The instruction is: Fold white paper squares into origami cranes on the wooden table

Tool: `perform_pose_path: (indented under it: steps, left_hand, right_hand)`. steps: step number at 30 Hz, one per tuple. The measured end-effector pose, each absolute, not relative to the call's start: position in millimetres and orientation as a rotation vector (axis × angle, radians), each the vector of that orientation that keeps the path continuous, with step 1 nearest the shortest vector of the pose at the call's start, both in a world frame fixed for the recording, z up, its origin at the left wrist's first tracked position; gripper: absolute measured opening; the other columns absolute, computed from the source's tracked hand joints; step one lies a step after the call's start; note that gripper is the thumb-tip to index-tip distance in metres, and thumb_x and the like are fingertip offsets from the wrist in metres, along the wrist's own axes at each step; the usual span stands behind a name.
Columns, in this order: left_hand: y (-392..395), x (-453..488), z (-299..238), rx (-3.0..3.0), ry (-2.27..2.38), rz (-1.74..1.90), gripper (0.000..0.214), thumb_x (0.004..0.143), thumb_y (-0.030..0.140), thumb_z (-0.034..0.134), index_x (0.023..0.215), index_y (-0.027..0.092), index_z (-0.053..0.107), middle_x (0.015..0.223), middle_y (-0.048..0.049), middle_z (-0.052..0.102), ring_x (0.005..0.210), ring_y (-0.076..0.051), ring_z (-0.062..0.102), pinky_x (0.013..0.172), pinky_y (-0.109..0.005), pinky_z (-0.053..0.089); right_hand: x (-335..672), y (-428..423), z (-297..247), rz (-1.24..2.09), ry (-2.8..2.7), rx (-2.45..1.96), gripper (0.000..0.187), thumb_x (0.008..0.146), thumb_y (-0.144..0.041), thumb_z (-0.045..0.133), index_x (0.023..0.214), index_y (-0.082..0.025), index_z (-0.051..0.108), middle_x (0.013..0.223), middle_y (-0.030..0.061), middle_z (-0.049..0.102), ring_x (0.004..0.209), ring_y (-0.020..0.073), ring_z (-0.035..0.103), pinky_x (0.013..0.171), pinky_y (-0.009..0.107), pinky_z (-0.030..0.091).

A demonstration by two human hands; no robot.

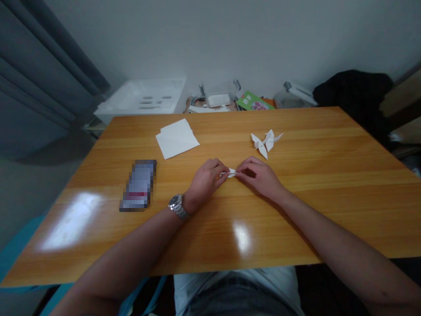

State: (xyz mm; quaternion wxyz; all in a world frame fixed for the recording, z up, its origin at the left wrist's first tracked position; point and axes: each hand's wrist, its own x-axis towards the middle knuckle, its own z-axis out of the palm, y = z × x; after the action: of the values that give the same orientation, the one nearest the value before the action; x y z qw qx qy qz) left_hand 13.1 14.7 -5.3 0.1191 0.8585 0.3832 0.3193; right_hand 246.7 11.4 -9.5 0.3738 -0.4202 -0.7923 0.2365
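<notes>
Between my two hands, low over the middle of the table, is a small folded piece of white paper [232, 173]. My left hand [208, 179] pinches its left end between thumb and fingers; a metal watch [177, 205] is on that wrist. The right end is pinched by my right hand [259, 176]. My fingers cover both ends, so the paper's full shape is hidden. Just beyond my right hand lie folded white paper cranes [266, 143], seemingly two, touching each other.
White paper sheets [177, 138] lie stacked at the back left of the wooden table [329, 175]. A pixelated phone [139, 186] rests at left. Behind the table's far edge are a white box [144, 96], a green booklet [253, 102] and a dark cloth [355, 92].
</notes>
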Motion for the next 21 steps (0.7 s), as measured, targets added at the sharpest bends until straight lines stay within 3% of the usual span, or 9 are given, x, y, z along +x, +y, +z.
perform_pose_path:
  steps: [21]
  left_hand:
    - [13.3, 14.5, -3.5, 2.439, 1.171, 0.93, 0.016, 0.099, 0.031, 0.064, 0.098, 0.019, 0.073, 0.093, -0.0049, 0.065, 0.089, -0.018, 0.06, 0.082, -0.032, 0.05]
  right_hand:
    - [246.4, 12.5, -5.6, 0.577, -2.028, -1.116, 0.008, 0.094, -0.028, 0.069, 0.089, -0.022, 0.071, 0.092, 0.0056, 0.066, 0.086, 0.0211, 0.063, 0.077, 0.038, 0.052]
